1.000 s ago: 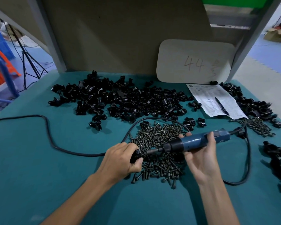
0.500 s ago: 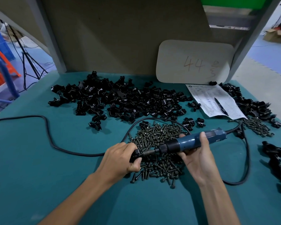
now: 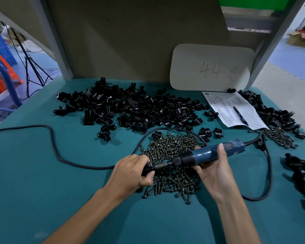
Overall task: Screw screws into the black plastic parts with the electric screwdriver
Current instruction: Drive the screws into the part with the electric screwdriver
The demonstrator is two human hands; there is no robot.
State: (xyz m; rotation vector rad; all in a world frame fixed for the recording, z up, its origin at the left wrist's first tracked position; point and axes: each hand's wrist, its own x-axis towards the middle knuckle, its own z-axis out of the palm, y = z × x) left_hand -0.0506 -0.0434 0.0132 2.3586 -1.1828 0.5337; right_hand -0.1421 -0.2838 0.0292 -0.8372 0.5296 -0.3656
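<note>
Left hand (image 3: 132, 170) clamps a black part (image 3: 148, 167) over the screw pile (image 3: 173, 164) on the bench (image 3: 42, 173), bracing it as the right hand (image 3: 212, 169), wrapped round the screwdriver (image 3: 209, 154), drives sideways into it.

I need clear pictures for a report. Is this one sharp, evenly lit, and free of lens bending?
Head view: sharp on the left hand gripping a black part and the right hand holding the screwdriver; soft light, faint arm shadows on the green table; small glints on the pile of black parts; the wide lens bends the grey posts near the edges.
</note>
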